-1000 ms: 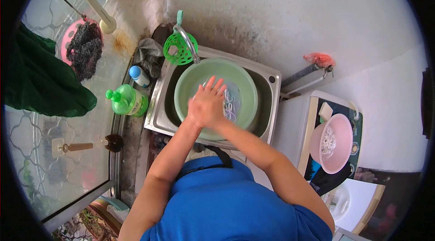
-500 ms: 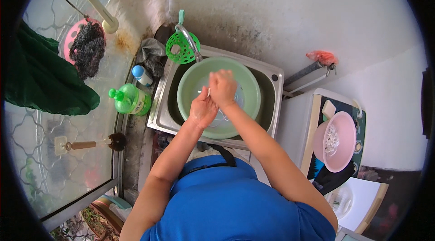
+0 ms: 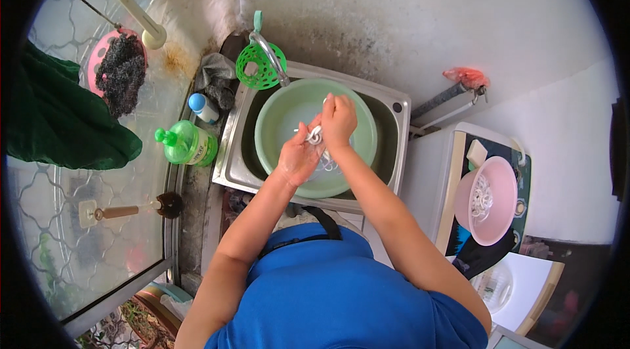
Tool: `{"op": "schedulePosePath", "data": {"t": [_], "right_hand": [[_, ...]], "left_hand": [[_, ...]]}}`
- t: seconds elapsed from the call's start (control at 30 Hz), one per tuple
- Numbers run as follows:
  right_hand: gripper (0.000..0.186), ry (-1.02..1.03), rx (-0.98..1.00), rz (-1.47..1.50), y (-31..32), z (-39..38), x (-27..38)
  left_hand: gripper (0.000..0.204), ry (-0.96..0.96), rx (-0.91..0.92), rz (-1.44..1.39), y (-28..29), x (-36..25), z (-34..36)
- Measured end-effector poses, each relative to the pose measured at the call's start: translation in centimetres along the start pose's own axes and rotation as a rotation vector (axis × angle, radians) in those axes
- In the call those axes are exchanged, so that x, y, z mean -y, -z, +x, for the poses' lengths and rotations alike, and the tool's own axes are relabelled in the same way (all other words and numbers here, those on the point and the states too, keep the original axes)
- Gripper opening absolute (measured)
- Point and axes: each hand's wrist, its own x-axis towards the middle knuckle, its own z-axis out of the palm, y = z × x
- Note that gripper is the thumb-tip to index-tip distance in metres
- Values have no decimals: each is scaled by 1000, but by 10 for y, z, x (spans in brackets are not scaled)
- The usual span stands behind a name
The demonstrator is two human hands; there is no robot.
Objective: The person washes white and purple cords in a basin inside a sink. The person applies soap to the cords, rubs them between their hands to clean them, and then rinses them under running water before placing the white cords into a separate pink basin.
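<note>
1. A white, cord-like bundle [image 3: 314,136] is held in loose loops on the upturned left hand [image 3: 297,161].
2. Thinner whitish strands [image 3: 329,164] are seen tangled inside the pale green basin [image 3: 365,135].

Soft, bright daylight comes through the window [image 3: 125,185] at left, while fisheye distortion bends outer lines.
</note>
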Motion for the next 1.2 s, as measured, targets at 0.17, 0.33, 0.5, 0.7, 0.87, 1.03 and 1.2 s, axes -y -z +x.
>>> {"op": "schedulePosePath", "data": {"t": [0.17,0.33,0.5,0.7,0.87,1.03,1.2], "right_hand": [[21,145,-194,-721,-44,-60,14],[17,-177,527,-38,-1,1,8],[36,412,300,-415,-21,-55,-14],[20,278,136,-189,-5,-17,-13],[20,374,242,306,17,-39,24],[14,323,361,225,14,-47,26],[17,-83,253,28,3,-12,-7]], "left_hand": [[60,4,159,-61,23,8,16],[51,43,-190,-134,25,5,2],[55,-10,198,-194,19,16,18],[56,-6,-65,-103,22,11,1],[53,10,118,-265,9,5,7],[50,-26,16,-253,25,7,3],[50,51,-55,-93,9,8,3]]}}
